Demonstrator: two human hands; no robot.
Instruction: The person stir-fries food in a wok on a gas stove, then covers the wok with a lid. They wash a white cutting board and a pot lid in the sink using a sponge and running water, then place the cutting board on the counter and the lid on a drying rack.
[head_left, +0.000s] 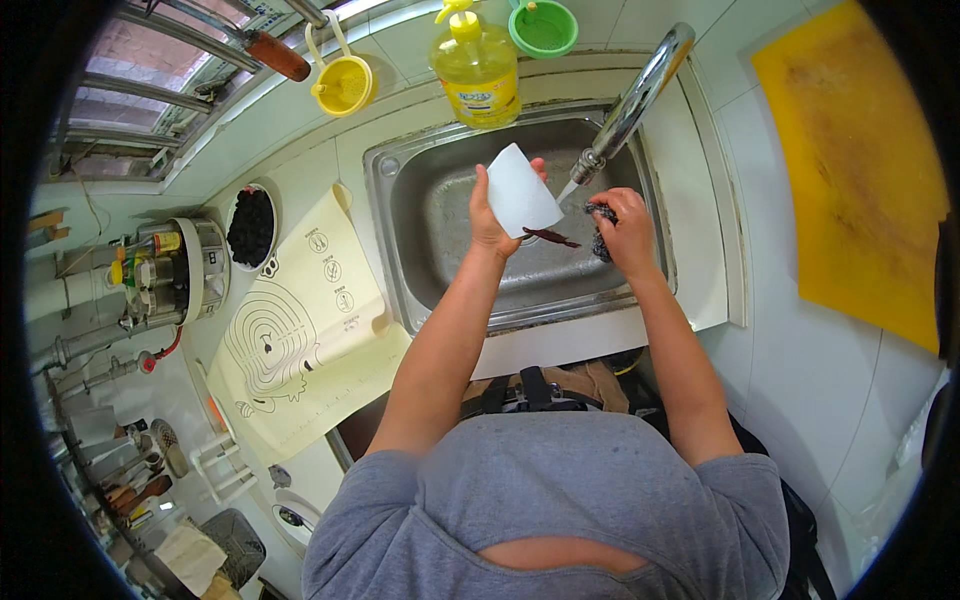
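Over the stainless steel sink (442, 247), my left hand (491, 221) grips a white bowl (521, 191) tilted on its side, its outer wall towards the camera. Dark red liquid (550, 237) runs from the bowl's lower edge. My right hand (626, 232) is closed around a dark, wet steel-wool-like scourer (602, 251), to the right of the bowl and apart from it. Between the hands, the chrome faucet (637, 97) lets out a stream of water (568, 191). The inside of the bowl is hidden.
A dish soap pump bottle (484, 82) stands behind the sink. Yellow (349, 84) and green (544, 30) strainers hang at the back. On the left lie a printed mat (300, 330) and a bowl of dark berry-like pieces (251, 229). A yellow cutting board (862, 165) is at the right wall.
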